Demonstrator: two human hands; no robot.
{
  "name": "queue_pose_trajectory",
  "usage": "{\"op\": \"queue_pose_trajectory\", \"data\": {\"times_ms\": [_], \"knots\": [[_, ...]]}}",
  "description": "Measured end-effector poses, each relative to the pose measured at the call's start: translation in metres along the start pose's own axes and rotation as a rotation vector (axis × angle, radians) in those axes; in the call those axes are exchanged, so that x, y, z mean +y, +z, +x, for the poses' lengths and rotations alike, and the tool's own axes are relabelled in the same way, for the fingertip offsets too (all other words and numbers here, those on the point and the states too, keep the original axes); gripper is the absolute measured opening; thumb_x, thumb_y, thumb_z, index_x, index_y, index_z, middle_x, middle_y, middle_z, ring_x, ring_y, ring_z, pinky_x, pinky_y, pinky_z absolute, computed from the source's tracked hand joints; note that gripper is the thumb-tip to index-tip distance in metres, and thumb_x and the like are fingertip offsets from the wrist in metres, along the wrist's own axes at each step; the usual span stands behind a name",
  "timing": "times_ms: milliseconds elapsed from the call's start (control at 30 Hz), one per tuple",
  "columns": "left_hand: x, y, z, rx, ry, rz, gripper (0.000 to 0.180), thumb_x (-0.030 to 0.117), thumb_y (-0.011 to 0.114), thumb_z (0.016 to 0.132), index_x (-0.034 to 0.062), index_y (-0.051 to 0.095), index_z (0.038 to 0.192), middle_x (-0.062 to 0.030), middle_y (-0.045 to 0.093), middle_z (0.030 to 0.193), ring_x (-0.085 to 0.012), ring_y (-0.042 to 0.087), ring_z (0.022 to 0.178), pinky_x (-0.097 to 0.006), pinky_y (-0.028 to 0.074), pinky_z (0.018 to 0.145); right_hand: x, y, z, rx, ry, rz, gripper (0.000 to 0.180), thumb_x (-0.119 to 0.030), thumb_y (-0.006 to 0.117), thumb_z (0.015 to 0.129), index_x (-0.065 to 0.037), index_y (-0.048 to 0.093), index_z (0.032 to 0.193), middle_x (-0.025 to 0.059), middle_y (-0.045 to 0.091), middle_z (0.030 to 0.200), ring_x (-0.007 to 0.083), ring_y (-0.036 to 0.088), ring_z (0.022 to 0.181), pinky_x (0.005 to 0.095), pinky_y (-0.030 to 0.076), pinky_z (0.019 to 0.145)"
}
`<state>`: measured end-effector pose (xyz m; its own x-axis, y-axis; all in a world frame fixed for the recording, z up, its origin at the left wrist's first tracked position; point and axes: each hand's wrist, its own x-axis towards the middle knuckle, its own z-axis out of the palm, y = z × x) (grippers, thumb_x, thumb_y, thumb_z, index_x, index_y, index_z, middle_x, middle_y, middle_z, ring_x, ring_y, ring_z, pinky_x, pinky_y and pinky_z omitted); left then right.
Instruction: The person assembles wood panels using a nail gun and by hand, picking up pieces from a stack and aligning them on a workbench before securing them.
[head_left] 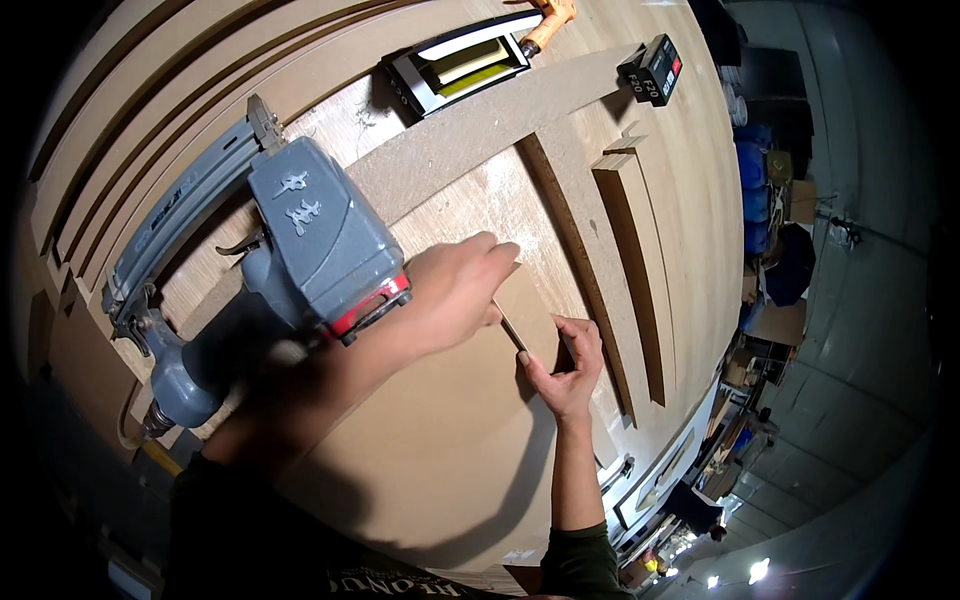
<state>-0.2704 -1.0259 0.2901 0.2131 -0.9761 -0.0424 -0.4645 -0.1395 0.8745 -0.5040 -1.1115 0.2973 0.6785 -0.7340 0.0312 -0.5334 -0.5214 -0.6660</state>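
Both my hands are on a small brown fibreboard piece [533,312]. My left hand [452,292], slightly blurred, has its fingers curled at the piece's far left edge. At the near end, my right hand [570,368] is closed on the piece between thumb and fingers. Below my hands lies a large brown fibreboard panel [420,440], with shadows of my arms across it. A grey nail gun [320,225] with a black grip and a red-edged end is left of my left hand, and my left forearm passes partly behind it.
Long boards [150,110] are stacked at the far left. A flat board strip [450,145] crosses the wooden table, and several narrow strips [640,270] lie to the right. Farther off are an open carton [405,85], an orange-handled tool [550,25] and a small black box [655,70].
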Motion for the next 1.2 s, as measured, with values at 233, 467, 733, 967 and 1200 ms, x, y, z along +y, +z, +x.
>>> {"op": "queue_pose_trajectory", "data": {"times_ms": [233,467,733,967,1200], "knots": [[-0.001,0.027,-0.02,0.363,0.073,-0.139,0.013,0.009,0.07,0.081,0.0017,0.068,0.091,-0.0135,0.057,0.076,-0.0344,0.06,0.069,-0.042,0.05,0.061,-0.004,0.0,0.0,0.061,0.007,0.013,0.047,-0.01,0.081,0.059,-0.003,0.068,0.104,0.0086,0.059,0.097,0.0201,0.059,0.091,0.0302,0.05,0.078],[0.001,0.027,-0.02,0.388,0.047,-0.142,0.008,0.009,0.069,0.082,0.0015,0.065,0.084,-0.014,0.053,0.073,-0.0352,0.059,0.066,-0.043,0.048,0.059,-0.001,-0.003,-0.001,0.009,0.033,0.076,0.052,-0.008,0.082,0.06,-0.001,0.067,0.11,0.0073,0.056,0.1,0.0182,0.059,0.094,0.0304,0.049,0.082],[-0.002,0.029,-0.021,0.387,0.053,-0.161,0.009,0.009,0.068,0.082,0.0012,0.064,0.082,-0.0139,0.053,0.073,-0.0349,0.059,0.066,-0.043,0.048,0.059,-0.001,-0.003,-0.001,-0.016,0.066,0.078,0.053,-0.021,0.084,0.065,0.001,0.063,0.108,0.0111,0.057,0.104,0.0217,0.056,0.097,0.0325,0.047,0.086],[-0.002,0.03,-0.02,0.388,0.059,-0.156,0.009,0.01,0.068,0.082,0.0018,0.064,0.082,-0.0134,0.053,0.074,-0.0339,0.059,0.067,-0.042,0.048,0.059,0.006,-0.005,-0.003,-0.038,0.035,0.077,0.055,-0.013,0.083,0.064,0.002,0.061,0.112,0.0119,0.055,0.105,0.0219,0.058,0.1,0.0329,0.049,0.087],[-0.008,0.036,-0.022,0.391,0.091,-0.157,0.012,0.008,0.072,0.077,0.0009,0.065,0.083,-0.0131,0.053,0.075,-0.0332,0.058,0.067,-0.042,0.048,0.058,-0.02,-0.003,0.02,-0.103,-0.067,-0.068,0.054,-0.01,0.084,0.061,0.001,0.061,0.11,0.0112,0.056,0.106,0.0207,0.059,0.099,0.0315,0.05,0.084]]}}
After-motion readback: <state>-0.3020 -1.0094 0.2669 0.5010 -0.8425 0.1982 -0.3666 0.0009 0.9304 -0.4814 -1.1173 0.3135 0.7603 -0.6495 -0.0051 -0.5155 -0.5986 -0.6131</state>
